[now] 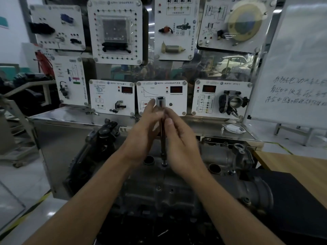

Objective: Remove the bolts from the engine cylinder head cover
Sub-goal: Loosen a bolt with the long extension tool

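The dark grey cylinder head cover point(159, 191) lies in front of me at the centre. A long metal extension bar point(162, 138) stands upright on it, with its chrome square-drive end point(160, 101) at the top and its lower tip on a bolt point(164, 163) of the cover. My left hand point(141, 131) and my right hand point(182, 144) press the bar between them with straight fingers, left from the left side, right from the right side. Another bolt point(158, 187) sits in the cover nearer to me.
Round plug wells point(149, 160) point(214, 168) open on either side of the bar. A ribbed intake hose point(256, 193) lies at the right. Behind stand a steel bench point(74, 115) with sensor display panels point(161, 96), a white cable point(233, 129), a whiteboard point(292, 68) and a wooden table point(297, 165).
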Demonstrator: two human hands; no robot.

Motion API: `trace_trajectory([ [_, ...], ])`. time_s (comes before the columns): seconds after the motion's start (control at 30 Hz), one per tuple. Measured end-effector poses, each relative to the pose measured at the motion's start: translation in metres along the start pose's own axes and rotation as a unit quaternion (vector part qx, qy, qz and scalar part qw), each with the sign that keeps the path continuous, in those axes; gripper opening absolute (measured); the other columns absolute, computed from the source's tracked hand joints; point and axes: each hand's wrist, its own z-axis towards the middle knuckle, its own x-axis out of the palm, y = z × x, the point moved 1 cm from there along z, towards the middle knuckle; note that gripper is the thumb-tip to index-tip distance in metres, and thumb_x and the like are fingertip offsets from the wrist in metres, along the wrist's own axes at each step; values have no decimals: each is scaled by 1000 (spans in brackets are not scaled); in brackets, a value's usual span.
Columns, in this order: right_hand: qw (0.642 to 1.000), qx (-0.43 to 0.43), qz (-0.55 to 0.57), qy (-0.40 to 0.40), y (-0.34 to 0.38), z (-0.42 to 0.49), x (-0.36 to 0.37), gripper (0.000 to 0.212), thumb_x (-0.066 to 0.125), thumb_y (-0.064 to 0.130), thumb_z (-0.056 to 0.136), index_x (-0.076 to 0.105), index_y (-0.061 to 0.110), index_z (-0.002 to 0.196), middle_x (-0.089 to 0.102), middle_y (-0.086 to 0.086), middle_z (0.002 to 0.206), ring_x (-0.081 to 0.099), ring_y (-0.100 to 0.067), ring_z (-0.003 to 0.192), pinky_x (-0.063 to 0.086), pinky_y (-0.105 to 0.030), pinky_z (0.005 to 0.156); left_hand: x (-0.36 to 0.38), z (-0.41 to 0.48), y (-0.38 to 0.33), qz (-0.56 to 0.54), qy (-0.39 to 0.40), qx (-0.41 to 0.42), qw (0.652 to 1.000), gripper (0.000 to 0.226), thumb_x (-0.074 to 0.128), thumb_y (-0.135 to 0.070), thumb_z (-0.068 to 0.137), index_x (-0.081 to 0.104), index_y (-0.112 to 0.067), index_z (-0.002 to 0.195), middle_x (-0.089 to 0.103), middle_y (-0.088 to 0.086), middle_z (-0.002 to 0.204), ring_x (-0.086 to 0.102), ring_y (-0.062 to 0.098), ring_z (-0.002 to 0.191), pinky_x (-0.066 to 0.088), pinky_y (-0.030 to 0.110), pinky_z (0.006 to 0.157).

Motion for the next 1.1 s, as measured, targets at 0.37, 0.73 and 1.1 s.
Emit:
trace_trajectory([
  [0.37, 984, 103, 134, -65, 23, 6, 13, 90, 25, 103, 57, 30, 59, 136, 54, 29, 135, 50, 5, 127, 41, -43, 107, 40, 0, -5, -17, -88, -8, 996, 109, 29, -95, 68, 25, -28, 154, 21, -6, 163, 18, 13, 149, 15, 41, 119],
  [0.73, 959, 103, 231, -125, 31, 54, 16, 52, 37, 81, 80, 71, 50, 102, 74, 9, 102, 68, -12, 106, 48, -43, 102, 33, 18, -18, -111, -23, -98, 989, 70, 39, -85, 75, 74, -31, 102, 73, -12, 115, 61, 4, 116, 43, 34, 103],
  [1.1, 933, 196, 249, -171, 19, 69, 16, 83, 41, 83, 73, 54, 33, 137, 56, 3, 141, 54, -21, 127, 41, -49, 110, 32, 39, -10, -118, -28, -155, 980, 78, 40, -85, 76, 68, -28, 120, 70, -8, 123, 57, 12, 124, 35, 43, 114],
])
